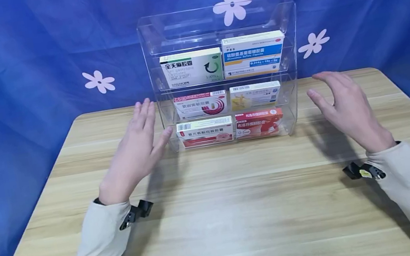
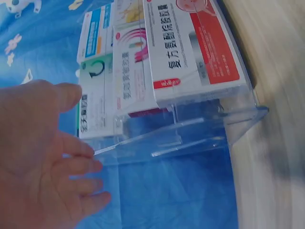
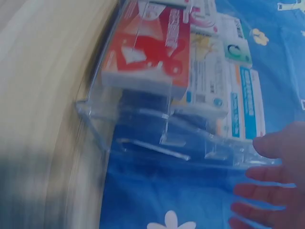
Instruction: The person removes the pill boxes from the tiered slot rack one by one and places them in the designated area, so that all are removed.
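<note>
A clear acrylic rack (image 1: 222, 84) stands at the back of the table, holding medicine boxes in pairs on its tiers. On the upper pair are a green-and-white box (image 1: 192, 69) and a blue-and-white box (image 1: 254, 55). Below them sit a white box with a pink swirl (image 1: 201, 105) and a white-and-yellow box (image 1: 256, 96). The lowest pair is a white-and-red box (image 1: 205, 132) and a red box (image 1: 259, 123). Beside the rack's left side is my left hand (image 1: 133, 152), fingers extended; whether its thumb touches the rack cannot be told. My right hand (image 1: 349, 106) hovers to the right, apart from it, holding nothing.
Behind the rack hangs a blue cloth (image 1: 39, 59) with white flowers. The light wood table (image 1: 218, 214) stretches in front of the rack. A small black device (image 1: 136, 213) is strapped at the left wrist, another device (image 1: 363, 171) at the right.
</note>
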Demonstrator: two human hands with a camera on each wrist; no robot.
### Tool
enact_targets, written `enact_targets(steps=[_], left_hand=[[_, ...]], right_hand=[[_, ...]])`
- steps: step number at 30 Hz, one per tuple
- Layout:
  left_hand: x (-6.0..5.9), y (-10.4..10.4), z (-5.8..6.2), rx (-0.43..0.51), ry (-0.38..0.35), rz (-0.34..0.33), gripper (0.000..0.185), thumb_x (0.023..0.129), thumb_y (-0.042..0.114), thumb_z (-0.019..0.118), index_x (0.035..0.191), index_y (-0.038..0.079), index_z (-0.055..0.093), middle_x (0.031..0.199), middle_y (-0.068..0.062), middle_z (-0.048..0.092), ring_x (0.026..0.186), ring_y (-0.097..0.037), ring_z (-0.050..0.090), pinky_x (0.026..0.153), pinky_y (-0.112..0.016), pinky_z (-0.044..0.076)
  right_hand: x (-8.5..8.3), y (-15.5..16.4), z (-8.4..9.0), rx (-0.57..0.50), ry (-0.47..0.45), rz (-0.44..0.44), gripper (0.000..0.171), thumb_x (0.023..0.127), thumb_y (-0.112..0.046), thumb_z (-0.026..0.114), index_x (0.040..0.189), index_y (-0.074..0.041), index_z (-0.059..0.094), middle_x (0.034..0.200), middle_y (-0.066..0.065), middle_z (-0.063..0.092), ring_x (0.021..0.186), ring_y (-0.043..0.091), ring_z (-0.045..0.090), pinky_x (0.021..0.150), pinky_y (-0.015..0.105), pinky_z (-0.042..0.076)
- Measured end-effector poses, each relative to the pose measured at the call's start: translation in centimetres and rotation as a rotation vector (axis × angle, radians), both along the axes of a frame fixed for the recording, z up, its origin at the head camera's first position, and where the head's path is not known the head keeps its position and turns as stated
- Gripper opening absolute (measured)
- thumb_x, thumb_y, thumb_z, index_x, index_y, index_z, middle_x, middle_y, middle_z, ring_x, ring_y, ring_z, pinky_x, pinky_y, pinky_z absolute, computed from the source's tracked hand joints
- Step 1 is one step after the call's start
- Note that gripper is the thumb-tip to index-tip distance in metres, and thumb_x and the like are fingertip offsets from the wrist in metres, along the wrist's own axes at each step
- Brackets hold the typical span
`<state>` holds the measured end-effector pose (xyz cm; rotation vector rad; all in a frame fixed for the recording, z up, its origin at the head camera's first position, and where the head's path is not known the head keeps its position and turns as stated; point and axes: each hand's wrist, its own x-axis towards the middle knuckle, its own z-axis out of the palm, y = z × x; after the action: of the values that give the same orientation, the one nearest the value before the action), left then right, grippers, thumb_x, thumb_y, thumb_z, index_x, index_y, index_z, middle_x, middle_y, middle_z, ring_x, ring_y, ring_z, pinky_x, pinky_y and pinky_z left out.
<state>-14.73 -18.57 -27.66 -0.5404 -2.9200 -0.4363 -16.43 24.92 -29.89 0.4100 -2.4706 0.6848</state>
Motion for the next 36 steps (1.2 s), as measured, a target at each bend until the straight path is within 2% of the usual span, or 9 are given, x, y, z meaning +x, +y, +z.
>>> enact_targets(steps=[3, 6, 10, 15, 19, 29, 36], left_hand=[[0.1, 0.5, -0.2, -0.054, 0.024, -0.055, 0.074, 0.103, 0.046, 0.035, 0.152, -0.005, 0.012, 0.159, -0.020, 0.007, 0.147, -0.031, -0.001, 0.120, -0.047, 0.005], [0.1, 0.9, -0.5, -0.120, 0.019, -0.075, 0.074, 0.103, 0.046, 0.034, 0.152, -0.005, 0.011, 0.159, -0.020, 0.005, 0.147, -0.030, -0.003, 0.120, -0.046, 0.005], [-0.1, 1.1, -1.0, -0.165, 0.023, -0.090, 0.074, 0.103, 0.046, 0.033, 0.151, -0.007, 0.013, 0.159, -0.022, 0.005, 0.147, -0.031, -0.004, 0.120, -0.045, 0.004], [-0.4, 1.3, -1.2, -0.177, 0.033, -0.092, 0.073, 0.104, 0.045, 0.033, 0.151, -0.008, 0.013, 0.159, -0.023, 0.005, 0.147, -0.032, -0.003, 0.120, -0.044, 0.001], [-0.5, 1.5, -1.2, -0.190, 0.035, -0.097, 0.072, 0.104, 0.043, 0.033, 0.150, -0.008, 0.014, 0.158, -0.023, 0.006, 0.147, -0.033, -0.002, 0.120, -0.044, 0.000], [-0.7, 1.5, -1.2, -0.177, 0.045, -0.112, 0.068, 0.105, 0.041, 0.032, 0.149, -0.009, 0.017, 0.157, -0.025, 0.009, 0.147, -0.033, 0.000, 0.120, -0.043, 0.002], [-0.9, 1.4, -1.3, -0.178, 0.088, -0.136, 0.066, 0.105, 0.039, 0.032, 0.149, -0.009, 0.021, 0.157, -0.025, 0.014, 0.147, -0.032, 0.004, 0.120, -0.042, 0.006]], right_hand=[[0.3, -0.9, -0.2, -0.027, 0.137, 0.063, 0.026, 0.088, -0.010, 0.069, 0.110, 0.005, 0.067, 0.108, 0.022, 0.067, 0.104, 0.040, 0.060, 0.092, 0.051, 0.046], [0.6, -1.9, -0.4, -0.021, 0.198, 0.143, 0.018, 0.084, -0.001, 0.071, 0.101, 0.005, 0.071, 0.098, 0.020, 0.070, 0.094, 0.036, 0.064, 0.086, 0.049, 0.050], [0.8, -3.2, -0.6, 0.015, 0.158, 0.210, 0.017, 0.083, 0.000, 0.072, 0.100, 0.003, 0.072, 0.100, 0.018, 0.071, 0.096, 0.033, 0.066, 0.088, 0.047, 0.052], [0.6, -4.4, -0.9, 0.060, 0.080, 0.258, 0.022, 0.083, -0.001, 0.074, 0.104, 0.002, 0.071, 0.105, 0.018, 0.070, 0.100, 0.034, 0.066, 0.090, 0.049, 0.053], [0.5, -5.0, -1.4, 0.079, 0.051, 0.282, 0.024, 0.081, 0.003, 0.074, 0.105, 0.003, 0.071, 0.104, 0.019, 0.070, 0.098, 0.034, 0.066, 0.087, 0.048, 0.054], [-0.5, -6.6, -1.9, 0.180, -0.003, 0.266, 0.024, 0.083, 0.001, 0.073, 0.106, 0.002, 0.070, 0.100, 0.019, 0.070, 0.092, 0.034, 0.066, 0.083, 0.047, 0.055], [-1.0, -6.5, -2.2, 0.226, -0.023, 0.241, 0.025, 0.082, -0.002, 0.074, 0.106, 0.005, 0.069, 0.100, 0.020, 0.069, 0.092, 0.034, 0.064, 0.083, 0.047, 0.054]])
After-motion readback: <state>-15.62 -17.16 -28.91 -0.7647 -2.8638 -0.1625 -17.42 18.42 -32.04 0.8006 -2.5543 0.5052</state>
